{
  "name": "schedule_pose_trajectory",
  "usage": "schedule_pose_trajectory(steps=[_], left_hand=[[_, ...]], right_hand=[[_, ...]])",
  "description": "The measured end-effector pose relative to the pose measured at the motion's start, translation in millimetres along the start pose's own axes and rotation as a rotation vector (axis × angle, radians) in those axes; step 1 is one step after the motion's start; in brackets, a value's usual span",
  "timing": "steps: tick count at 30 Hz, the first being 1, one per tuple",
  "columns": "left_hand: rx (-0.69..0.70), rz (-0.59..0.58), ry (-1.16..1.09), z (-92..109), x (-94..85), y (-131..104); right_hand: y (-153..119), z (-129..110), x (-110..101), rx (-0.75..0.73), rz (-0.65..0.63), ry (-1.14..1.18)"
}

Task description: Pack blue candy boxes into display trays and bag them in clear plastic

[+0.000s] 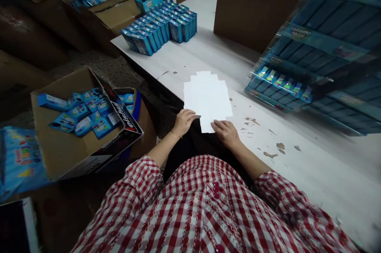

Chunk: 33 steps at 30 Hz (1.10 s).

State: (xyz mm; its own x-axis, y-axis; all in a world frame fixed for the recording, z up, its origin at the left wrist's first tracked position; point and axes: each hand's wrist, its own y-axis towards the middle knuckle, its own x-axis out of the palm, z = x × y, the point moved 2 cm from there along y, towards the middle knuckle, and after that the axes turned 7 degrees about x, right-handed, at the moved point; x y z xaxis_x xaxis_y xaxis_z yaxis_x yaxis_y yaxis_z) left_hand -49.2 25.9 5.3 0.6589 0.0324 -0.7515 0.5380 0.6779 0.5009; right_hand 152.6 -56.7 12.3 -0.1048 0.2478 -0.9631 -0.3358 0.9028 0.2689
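A flat white die-cut cardboard blank (206, 96), with stepped edges and a narrow tab toward me, lies at the near edge of the white table. My left hand (185, 121) grips its near left edge, the fingers together and the thumb pointing along the border. On the near right side, my right hand (226, 132) has hold of the tab and the corner beside it, fingers on top; its thumb is hidden. The blank's plain face is up, and its underside is out of sight.
Rows of small blue boxes (159, 26) stand at the table's far left end. Clear-covered blue display packs (297, 62) lean at the right, near a brown carton (256, 6). An open cardboard box (62, 141) of blue packets is at my left. The white table (297, 157) has chipped patches.
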Motion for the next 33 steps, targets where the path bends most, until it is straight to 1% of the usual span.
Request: schedule_pose_trajectory(steps=[1,3,6,7,9,11,14,17,19,22,26,29,33], left_hand=[[0.030,-0.048,0.048,5,-2.0,8],[0.120,-0.194,0.179,19,-5.5,22],[0.260,-0.425,0.303,34,-7.3,35],[0.294,-0.480,0.306,36,-7.3,38],[0.332,-0.540,0.277,34,-7.3,40],[0.332,-0.545,0.224,26,-7.3,41],[0.277,-0.494,0.097,12,-7.1,40],[0.218,-0.448,-0.066,1,-6.0,39],[0.182,-0.439,-0.142,-3,-5.0,39],[0.113,-0.435,-0.192,-8,-4.0,37],[0.023,-0.385,-0.273,-15,-4.8,33],[-0.037,-0.324,-0.361,-21,-6.3,32],[-0.099,-0.297,-0.433,-27,-8.0,31]], right_hand=[[0,-3,0,-0.007,0.000,-0.006],[-1,-10,0,-0.010,-0.023,-0.018],[-2,-15,-6,-0.037,-0.112,0.023],[-3,-13,-10,-0.047,-0.142,0.059],[-7,-3,-17,-0.031,-0.190,0.131],[-11,11,-22,0.021,-0.236,0.168],[-13,30,-22,0.059,-0.270,0.199],[-12,42,-20,0.074,-0.200,0.304],[-11,47,-19,0.045,-0.176,0.349],[-12,46,-20,-0.015,-0.212,0.292],[-11,36,-21,0.059,-0.225,0.162],[-12,33,-18,0.038,-0.189,0.166],[-13,36,-15,-0.058,-0.102,0.115]])
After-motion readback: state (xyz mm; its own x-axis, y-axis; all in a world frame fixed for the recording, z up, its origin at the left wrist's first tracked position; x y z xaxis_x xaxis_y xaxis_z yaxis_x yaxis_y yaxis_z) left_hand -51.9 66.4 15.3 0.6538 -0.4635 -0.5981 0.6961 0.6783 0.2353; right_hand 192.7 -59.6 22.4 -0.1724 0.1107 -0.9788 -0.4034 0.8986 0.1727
